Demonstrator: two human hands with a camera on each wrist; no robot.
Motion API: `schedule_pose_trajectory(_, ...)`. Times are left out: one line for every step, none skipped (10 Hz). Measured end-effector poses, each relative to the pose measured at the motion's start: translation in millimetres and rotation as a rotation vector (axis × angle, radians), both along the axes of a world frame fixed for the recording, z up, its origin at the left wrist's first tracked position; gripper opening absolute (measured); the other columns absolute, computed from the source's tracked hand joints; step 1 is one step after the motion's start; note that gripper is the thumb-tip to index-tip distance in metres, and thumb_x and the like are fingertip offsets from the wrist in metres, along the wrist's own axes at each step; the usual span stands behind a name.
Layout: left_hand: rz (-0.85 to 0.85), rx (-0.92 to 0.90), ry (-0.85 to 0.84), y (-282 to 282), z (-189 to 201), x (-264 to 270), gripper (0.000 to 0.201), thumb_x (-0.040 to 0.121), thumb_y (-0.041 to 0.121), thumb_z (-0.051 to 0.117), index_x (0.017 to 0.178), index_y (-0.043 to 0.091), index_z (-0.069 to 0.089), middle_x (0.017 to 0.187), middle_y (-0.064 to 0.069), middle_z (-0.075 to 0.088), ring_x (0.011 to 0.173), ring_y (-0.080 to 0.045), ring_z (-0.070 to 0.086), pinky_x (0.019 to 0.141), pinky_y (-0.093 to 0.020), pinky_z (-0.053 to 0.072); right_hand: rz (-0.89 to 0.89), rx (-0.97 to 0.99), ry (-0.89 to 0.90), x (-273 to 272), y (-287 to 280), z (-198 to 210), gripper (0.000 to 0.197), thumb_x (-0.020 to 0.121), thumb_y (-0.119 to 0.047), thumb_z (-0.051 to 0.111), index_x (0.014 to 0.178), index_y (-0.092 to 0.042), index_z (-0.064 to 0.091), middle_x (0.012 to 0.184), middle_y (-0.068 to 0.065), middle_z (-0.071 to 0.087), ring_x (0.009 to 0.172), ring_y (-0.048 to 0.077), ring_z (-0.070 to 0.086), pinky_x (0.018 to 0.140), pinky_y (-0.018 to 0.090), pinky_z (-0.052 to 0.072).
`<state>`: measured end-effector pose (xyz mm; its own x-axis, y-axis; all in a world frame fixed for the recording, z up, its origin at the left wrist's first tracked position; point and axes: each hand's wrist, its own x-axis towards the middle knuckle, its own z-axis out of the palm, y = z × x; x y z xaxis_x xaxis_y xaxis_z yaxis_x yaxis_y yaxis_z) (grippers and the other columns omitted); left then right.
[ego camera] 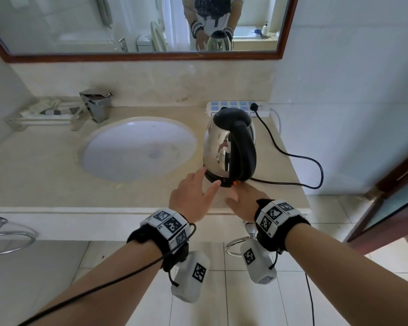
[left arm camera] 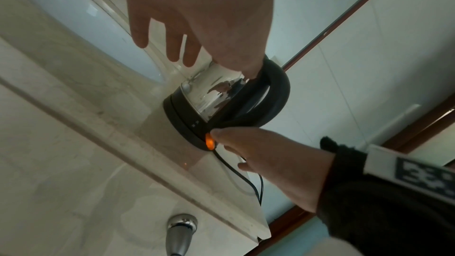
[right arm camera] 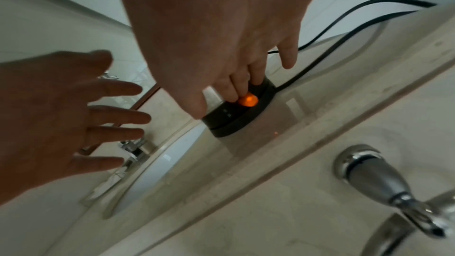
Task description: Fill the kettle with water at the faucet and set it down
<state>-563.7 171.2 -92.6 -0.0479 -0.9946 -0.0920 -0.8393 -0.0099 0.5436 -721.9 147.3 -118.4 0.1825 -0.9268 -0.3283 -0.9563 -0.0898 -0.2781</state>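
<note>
A shiny steel kettle (ego camera: pixel 218 147) with a black lid and handle stands on its black base on the counter, right of the sink (ego camera: pixel 127 140). An orange switch (left arm camera: pixel 209 141) glows at the foot of the handle. My right hand (ego camera: pixel 239 192) reaches in from the front, its fingertips touching that switch (right arm camera: pixel 248 100). My left hand (ego camera: pixel 210 178) hovers by the kettle's lower left side with its fingers spread and straight, holding nothing. The chrome faucet (ego camera: pixel 96 107) stands behind the sink at the left. No water is running.
The kettle's black cord (ego camera: pixel 316 161) loops over the counter's right end to a white power strip (ego camera: pixel 238 107) at the back wall. A glass soap tray (ego camera: pixel 45 111) sits left of the faucet. Towel rings (ego camera: pixel 7 236) hang below the counter edge. A door (ego camera: pixel 386 196) stands at the right.
</note>
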Motion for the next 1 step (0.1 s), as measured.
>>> schedule_pose_trajectory(0.005, -0.06, -0.02, -0.3, 11.6, 12.0, 0.059, 0.092, 0.054, 0.031, 0.143, 0.026, 0.024, 0.143, -0.004, 0.041, 0.128, -0.024, 0.041, 0.101, -0.042, 0.037, 0.017, -0.036, -0.076, 16.0, -1.0, 17.4, 0.054, 0.091, -0.044, 0.04, 0.136, -0.015, 0.044, 0.138, 0.006, 0.051, 0.123, 0.024, 0.051, 0.101, 0.042, 0.044)
